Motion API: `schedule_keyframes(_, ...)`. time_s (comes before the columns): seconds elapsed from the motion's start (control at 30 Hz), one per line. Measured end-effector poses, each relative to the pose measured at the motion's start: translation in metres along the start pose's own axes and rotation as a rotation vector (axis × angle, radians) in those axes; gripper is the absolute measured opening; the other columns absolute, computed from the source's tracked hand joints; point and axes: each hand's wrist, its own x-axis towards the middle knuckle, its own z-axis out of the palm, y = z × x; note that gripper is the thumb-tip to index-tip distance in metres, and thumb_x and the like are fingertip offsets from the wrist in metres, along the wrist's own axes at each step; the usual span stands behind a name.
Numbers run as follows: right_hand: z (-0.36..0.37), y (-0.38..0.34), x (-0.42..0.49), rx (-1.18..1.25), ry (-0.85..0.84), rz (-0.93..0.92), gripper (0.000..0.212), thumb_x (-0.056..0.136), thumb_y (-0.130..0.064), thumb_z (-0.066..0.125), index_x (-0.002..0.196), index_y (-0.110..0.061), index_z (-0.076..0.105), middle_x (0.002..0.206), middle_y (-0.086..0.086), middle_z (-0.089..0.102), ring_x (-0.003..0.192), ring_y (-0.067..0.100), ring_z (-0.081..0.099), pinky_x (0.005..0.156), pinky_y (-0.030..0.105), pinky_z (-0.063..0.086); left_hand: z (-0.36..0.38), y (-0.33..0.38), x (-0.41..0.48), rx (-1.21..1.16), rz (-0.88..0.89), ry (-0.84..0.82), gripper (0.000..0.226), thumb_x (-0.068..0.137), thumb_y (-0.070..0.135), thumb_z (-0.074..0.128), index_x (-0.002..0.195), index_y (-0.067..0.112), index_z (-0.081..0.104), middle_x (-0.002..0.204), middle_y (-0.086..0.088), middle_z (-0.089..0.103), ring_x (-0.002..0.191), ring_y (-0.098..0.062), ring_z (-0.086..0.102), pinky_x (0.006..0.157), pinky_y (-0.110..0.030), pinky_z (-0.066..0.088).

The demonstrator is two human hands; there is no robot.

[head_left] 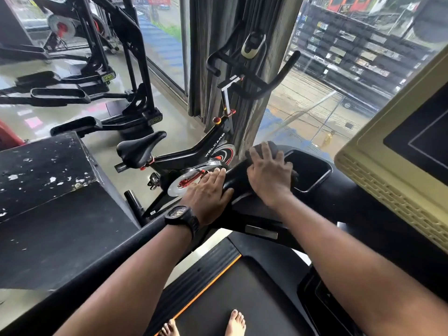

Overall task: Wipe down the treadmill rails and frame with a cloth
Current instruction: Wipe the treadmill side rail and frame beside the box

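The cloth (272,147) is dark and sits on the top left corner of the treadmill frame (237,177), just beside the cup tray (309,172). Your right hand (269,175) lies on top of the cloth. Its fingers are spread wide and press down flat, so only the edges of the cloth peek out.

Your left hand (208,192) rests on the same black frame, just beside your right hand. Its fingers are straight and close together, and the thumb lies on the top of the frame. It holds nothing. You wear a black watch (181,217) on that wrist.

The long black rail (109,258) runs back under your left arm. Your bare feet (235,321) stand on the belt (230,294). The yellow screen box (388,180) is on your right. An exercise bike (194,152) stands on the floor to the left of the treadmill, in front of a grey curtain (213,57).
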Motion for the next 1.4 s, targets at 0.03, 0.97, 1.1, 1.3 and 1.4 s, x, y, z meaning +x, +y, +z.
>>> schedule_keyframes(0.03, 0.005, -0.007, -0.011, -0.034, 0.039, -0.053, 0.056, 0.099, -0.043, 0.045, 0.154, -0.031, 0.037, 0.166, 0.007, 0.027, 0.137, 0.047, 0.041, 0.1, 0.06, 0.046, 0.0, 0.0, 0.001, 0.001, 0.008, -0.003, 0.068, 0.101, 0.054, 0.03, 0.157, 0.018, 0.02, 0.163, -0.003, 0.026, 0.15, -0.019, 0.024, 0.12, -0.041, 0.026)
schedule_keyframes(0.97, -0.001, 0.001, 0.017, 0.076, -0.008, -0.221, 0.049, 0.1, -0.047, 0.042, 0.149, -0.041, 0.038, 0.162, -0.004, 0.03, 0.135, 0.035, 0.044, 0.101, 0.054, 0.043, -0.005, 0.0, 0.001, -0.062, 0.073, 0.007, 0.067, 0.102, 0.048, 0.036, 0.158, 0.016, 0.017, 0.165, -0.004, 0.018, 0.152, -0.013, 0.012, 0.123, -0.033, 0.018)
schedule_keyframes(1.1, -0.006, 0.009, 0.021, 0.106, -0.047, 0.139, 0.051, 0.101, -0.042, 0.042, 0.15, -0.031, 0.034, 0.162, 0.007, 0.029, 0.131, 0.046, 0.046, 0.098, 0.06, 0.047, -0.005, 0.0, 0.002, -0.062, 0.091, 0.006, 0.066, 0.103, 0.048, 0.034, 0.158, 0.016, 0.017, 0.166, -0.003, 0.016, 0.153, -0.012, 0.009, 0.124, -0.031, 0.013)
schedule_keyframes(1.3, -0.001, -0.004, 0.021, 0.113, -0.016, -0.237, 0.047, 0.099, -0.046, 0.044, 0.146, -0.041, 0.046, 0.161, -0.005, 0.035, 0.137, 0.034, 0.042, 0.104, 0.055, 0.041, -0.007, -0.001, 0.001, -0.045, 0.12, 0.002, 0.066, 0.103, 0.047, 0.033, 0.159, 0.017, 0.015, 0.166, -0.001, 0.011, 0.153, -0.01, 0.006, 0.124, -0.03, 0.01)
schedule_keyframes(1.4, -0.007, 0.009, 0.041, 0.213, -0.085, -0.006, 0.049, 0.101, -0.045, 0.043, 0.149, -0.036, 0.041, 0.161, 0.001, 0.032, 0.138, 0.036, 0.041, 0.106, 0.061, 0.04, -0.008, 0.001, 0.0, -0.047, 0.155, -0.005, 0.063, 0.105, 0.043, 0.033, 0.159, 0.017, 0.014, 0.166, 0.0, 0.009, 0.152, -0.009, 0.002, 0.124, -0.028, 0.006)
